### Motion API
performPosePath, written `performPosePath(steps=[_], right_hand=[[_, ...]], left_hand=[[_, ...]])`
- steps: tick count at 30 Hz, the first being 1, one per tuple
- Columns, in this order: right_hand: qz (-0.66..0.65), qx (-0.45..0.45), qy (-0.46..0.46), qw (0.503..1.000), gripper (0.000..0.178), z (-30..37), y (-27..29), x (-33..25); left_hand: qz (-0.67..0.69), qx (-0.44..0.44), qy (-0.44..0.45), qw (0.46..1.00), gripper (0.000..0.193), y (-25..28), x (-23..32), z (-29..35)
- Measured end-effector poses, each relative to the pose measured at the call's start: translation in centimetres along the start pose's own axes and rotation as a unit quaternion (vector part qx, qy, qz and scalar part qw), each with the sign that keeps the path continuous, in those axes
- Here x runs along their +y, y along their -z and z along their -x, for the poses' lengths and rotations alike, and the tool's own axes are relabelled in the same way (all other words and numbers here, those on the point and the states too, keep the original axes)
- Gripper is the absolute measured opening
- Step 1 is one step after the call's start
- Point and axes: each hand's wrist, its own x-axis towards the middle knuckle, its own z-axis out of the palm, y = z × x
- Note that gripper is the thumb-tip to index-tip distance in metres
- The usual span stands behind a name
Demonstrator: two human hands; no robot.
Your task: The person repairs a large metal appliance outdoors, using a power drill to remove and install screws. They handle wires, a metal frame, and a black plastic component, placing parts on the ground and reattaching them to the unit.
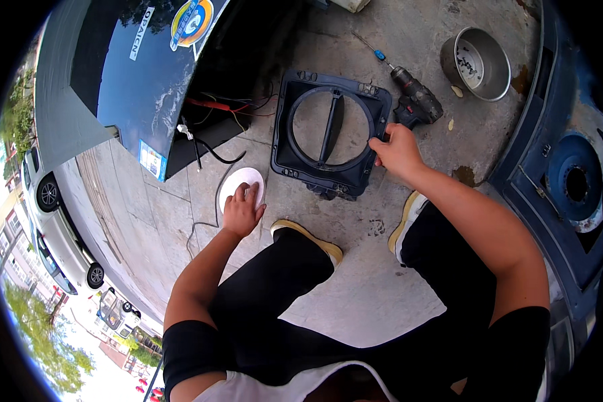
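Observation:
On the concrete stands a square black plastic housing point(285, 151) with a large round opening and a bar across its middle. My right hand point(400, 153) is closed on its right edge, thumb and fingers pinching the rim. To the left of the housing lies a round white disc point(232, 182); whether it is a lid or a roll I cannot tell. My left hand point(243, 211) rests on it with the fingers spread over its face. Beyond my right hand, a black and red cordless drill point(419, 97) lies next to the housing.
A screwdriver point(380, 55) with a blue handle lies past the drill. At the far right, a metal bowl point(497, 70) holds small dark screws. A dark glossy cabinet point(151, 87) with loose wires point(211, 105) stands at left, a worn blue metal panel point(549, 181) at right. My shoes flank the housing's near side.

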Motion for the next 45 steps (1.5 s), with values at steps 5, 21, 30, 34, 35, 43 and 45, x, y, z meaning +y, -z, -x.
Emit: performPosePath(steps=[5, 21, 30, 34, 35, 43, 45], right_hand=[[0.017, -0.017, 0.023, 0.999, 0.023, -3.9, 1.2, 0.6], [-0.046, 0.038, 0.057, 0.997, 0.016, -6.2, 3.0, -4.7], [-0.055, 0.081, 0.092, 0.991, 0.024, -5.7, 3.4, -5.8], [-0.008, 0.150, 0.157, 0.976, 0.058, -7.5, 2.6, -6.1], [-0.073, 0.125, 0.168, 0.975, 0.065, -6.9, 2.2, -7.3], [-0.322, -0.055, 0.123, 0.937, 0.072, -5.2, 2.3, -10.8], [-0.324, -0.090, 0.097, 0.937, 0.054, -6.0, 2.1, -11.0]], left_hand=[[0.004, -0.107, -0.044, 0.993, 0.070, -0.7, 0.8, -3.1], [0.569, 0.019, 0.068, 0.820, 0.050, 8.5, 11.5, -11.4], [0.830, 0.017, 0.220, 0.512, 0.030, 10.0, 17.5, -16.4], [0.856, 0.023, 0.213, 0.470, 0.019, 11.5, 16.0, -17.7], [0.860, 0.040, 0.213, 0.463, 0.021, 12.8, 15.7, -17.3], [0.898, -0.062, 0.151, 0.409, 0.029, 16.5, 9.7, -17.7], [0.898, -0.074, 0.152, 0.406, 0.031, 16.7, 9.1, -18.1]])
